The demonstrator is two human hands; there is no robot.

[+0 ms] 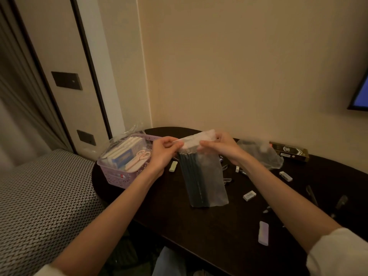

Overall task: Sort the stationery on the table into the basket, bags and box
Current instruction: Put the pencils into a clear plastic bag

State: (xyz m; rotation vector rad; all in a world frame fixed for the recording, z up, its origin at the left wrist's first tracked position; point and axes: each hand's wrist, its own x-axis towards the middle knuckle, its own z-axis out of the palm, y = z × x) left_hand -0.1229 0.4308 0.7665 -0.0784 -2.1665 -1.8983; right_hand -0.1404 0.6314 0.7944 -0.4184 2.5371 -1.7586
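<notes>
A clear plastic bag [211,182] with several dark green pencils [191,176] inside hangs upright over the dark table [179,216]. My left hand [165,150] pinches its top left corner, and my right hand [221,146] grips the top right. A purple basket [119,176] at the table's left end holds white boxes and pink scissors [139,158]. Loose erasers lie around: a pale green eraser [173,166], a white eraser [249,195], a lilac eraser [263,233]. A gold-and-black box [288,151] sits at the back right.
A second crumpled clear bag [264,154] lies behind my right wrist. Clips and dark pens are scattered on the right part of the table. A patterned seat [39,206] stands left of the table. The wall is close behind; a screen [360,94] hangs at right.
</notes>
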